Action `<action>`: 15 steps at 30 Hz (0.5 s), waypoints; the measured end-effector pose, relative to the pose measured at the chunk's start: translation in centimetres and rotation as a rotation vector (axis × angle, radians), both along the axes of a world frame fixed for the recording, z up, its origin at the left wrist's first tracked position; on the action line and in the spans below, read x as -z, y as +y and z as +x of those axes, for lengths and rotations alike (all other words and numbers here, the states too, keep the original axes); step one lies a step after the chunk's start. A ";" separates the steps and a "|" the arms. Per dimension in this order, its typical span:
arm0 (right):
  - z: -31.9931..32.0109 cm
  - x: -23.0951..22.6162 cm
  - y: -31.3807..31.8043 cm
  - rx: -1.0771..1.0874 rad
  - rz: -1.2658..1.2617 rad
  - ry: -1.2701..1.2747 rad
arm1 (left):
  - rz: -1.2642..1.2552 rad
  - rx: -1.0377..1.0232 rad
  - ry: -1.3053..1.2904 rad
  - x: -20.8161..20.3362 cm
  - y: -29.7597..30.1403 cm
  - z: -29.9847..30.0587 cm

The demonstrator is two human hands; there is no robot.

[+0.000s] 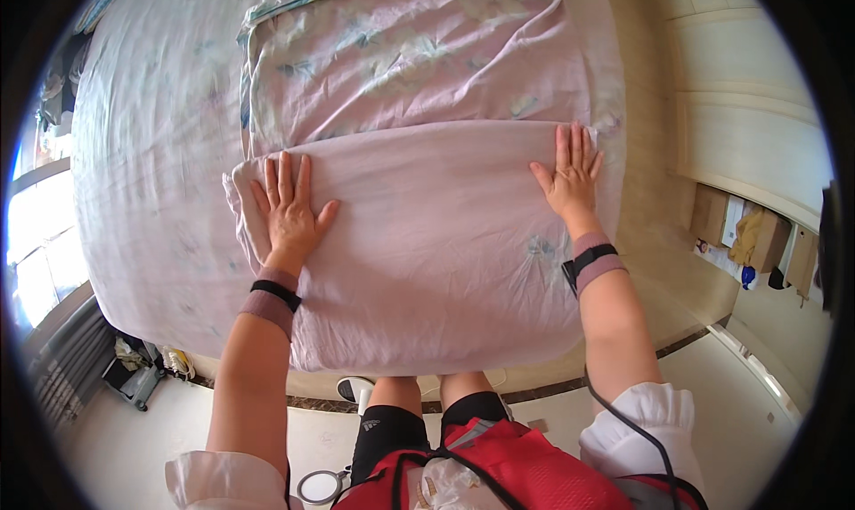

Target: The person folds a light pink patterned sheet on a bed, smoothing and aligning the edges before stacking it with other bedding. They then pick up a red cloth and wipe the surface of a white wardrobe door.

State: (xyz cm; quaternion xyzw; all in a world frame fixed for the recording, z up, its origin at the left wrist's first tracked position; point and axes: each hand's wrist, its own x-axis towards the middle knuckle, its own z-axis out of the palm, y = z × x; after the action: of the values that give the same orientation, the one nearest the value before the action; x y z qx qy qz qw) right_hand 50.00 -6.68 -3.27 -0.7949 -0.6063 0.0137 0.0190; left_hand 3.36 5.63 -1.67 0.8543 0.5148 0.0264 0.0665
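Note:
A pink floral bed cover [427, 234], folded over on itself, lies across the near part of the bed. My left hand [289, 212] presses flat on its left side near the fold, fingers spread. Close to the far right corner of the folded part, my right hand [570, 176] also rests flat with fingers apart. Beyond the fold, the same cloth shows its leaf-patterned side [392, 60] with wrinkles and a blue-green edge. Neither hand grips the fabric.
A pale flowered sheet [151, 171] covers the bed. Along the right stand light cabinets [748, 73] and an open shelf with boxes [712, 212]. A radiator [71, 359] and a small wheeled cart [134, 381] are at the lower left. A round white-rimmed object [319, 487] is near my legs.

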 end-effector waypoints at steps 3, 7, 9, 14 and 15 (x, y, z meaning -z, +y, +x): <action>-0.4 1.1 0.0 0.010 -0.052 -0.042 | -0.008 -0.024 -0.082 1.3 -0.1 -0.8; 0.0 2.1 -0.4 0.000 0.022 -0.005 | -0.050 -0.018 -0.093 2.3 0.1 -1.3; -0.2 2.4 -0.3 -0.005 0.031 0.002 | -0.038 -0.011 -0.098 2.8 -0.1 -1.8; 0.0 2.6 -0.6 -0.010 0.039 -0.014 | -0.067 -0.018 -0.072 2.5 -0.4 -1.4; 0.1 2.7 -0.7 -0.009 0.038 -0.018 | -0.066 -0.017 -0.068 2.6 -0.3 -1.3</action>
State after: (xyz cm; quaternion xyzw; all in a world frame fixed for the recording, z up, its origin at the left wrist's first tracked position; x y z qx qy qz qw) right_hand 50.06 -7.35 -5.92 -0.7918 -0.6101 -0.0048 0.0284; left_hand 2.08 5.35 -4.27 0.8460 0.5199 0.0388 0.1120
